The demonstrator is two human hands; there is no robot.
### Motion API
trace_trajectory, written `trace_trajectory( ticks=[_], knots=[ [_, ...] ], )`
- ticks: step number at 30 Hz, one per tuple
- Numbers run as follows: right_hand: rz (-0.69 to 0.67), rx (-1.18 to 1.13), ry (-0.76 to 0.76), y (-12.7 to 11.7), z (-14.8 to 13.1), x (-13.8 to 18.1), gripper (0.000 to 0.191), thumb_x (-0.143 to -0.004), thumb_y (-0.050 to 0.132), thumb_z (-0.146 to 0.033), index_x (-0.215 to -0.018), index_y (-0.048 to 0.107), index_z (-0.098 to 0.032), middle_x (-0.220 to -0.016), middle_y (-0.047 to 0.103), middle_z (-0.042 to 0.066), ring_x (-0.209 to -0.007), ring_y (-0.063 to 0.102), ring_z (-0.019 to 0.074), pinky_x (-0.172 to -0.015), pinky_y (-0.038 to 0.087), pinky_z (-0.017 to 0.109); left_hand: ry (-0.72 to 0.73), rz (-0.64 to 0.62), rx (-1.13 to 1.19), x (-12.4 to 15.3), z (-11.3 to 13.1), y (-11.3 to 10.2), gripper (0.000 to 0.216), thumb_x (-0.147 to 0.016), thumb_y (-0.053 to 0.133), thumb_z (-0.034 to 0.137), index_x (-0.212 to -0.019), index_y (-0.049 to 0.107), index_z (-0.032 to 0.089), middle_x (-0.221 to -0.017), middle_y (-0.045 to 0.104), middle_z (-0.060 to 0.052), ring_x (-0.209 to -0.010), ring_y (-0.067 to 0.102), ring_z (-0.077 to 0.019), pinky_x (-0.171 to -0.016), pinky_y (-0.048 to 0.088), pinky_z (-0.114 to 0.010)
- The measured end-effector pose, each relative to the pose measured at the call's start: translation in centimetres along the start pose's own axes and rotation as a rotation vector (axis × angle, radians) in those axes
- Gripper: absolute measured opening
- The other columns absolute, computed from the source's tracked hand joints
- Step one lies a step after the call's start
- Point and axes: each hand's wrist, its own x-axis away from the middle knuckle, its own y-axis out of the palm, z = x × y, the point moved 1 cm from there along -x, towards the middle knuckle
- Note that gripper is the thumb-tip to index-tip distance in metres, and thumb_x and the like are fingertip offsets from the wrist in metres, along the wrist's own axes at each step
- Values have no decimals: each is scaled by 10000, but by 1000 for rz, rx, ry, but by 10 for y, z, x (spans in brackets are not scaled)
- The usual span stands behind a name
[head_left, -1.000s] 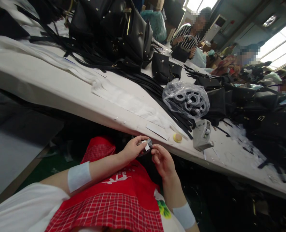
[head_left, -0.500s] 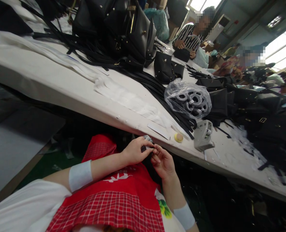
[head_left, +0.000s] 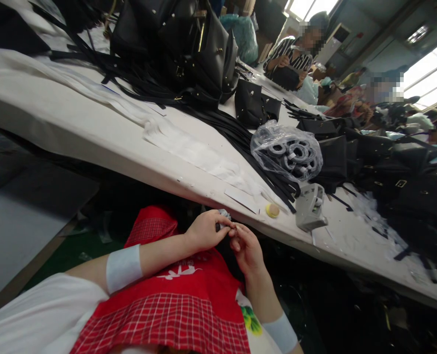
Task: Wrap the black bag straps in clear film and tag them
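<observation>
Just off the near edge of the white worktable (head_left: 103, 132), my left hand (head_left: 206, 231) is gripping a mostly hidden grey bundle (head_left: 223, 214), probably light, pliable and best held by its sides, while my right hand (head_left: 248, 250) is touching its fingertips, pinching what I cannot tell.

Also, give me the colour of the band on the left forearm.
Pale blue; the band shows best in the head view.
</observation>
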Motion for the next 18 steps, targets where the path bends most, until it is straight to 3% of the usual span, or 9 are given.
trace_trajectory(
  ticks=[6,10,14,18],
  knots=[
    [-16,40,-9,2,-2,5,186,-742,732,-311,-827,726,-146,-669,659,22,-402,377,35,-386,281,189,-10,34,-55,-1,0,-1,151,-792,601,197,-821,749,200,-819,673,-48,-756,625,-185,-692,467,-269],
    [-17,-56,49,-1,-6,7,172,-752,718,-319,-779,710,-149,-609,625,-2,-382,354,26,-422,323,190,13,76,-116,-3,2,-7,150,-801,604,199,-848,747,202,-857,662,-61,-770,618,-193,-713,469,-285],
    [-70,-255,210,-2,-9,6,204,-760,695,-340,-887,714,-181,-716,661,-6,-390,305,25,-423,318,190,44,2,-61,-3,4,-7,161,-826,617,234,-887,765,214,-860,665,-58,-769,615,-183,-686,464,-265],
    [-86,-314,239,-1,-8,5,215,-752,700,-339,-906,710,-189,-744,667,-6,-417,336,38,-441,347,190,64,-40,-57,-2,7,-6,184,-838,615,245,-931,774,230,-835,649,-47,-751,607,-170,-664,450,-251]
  ],
)
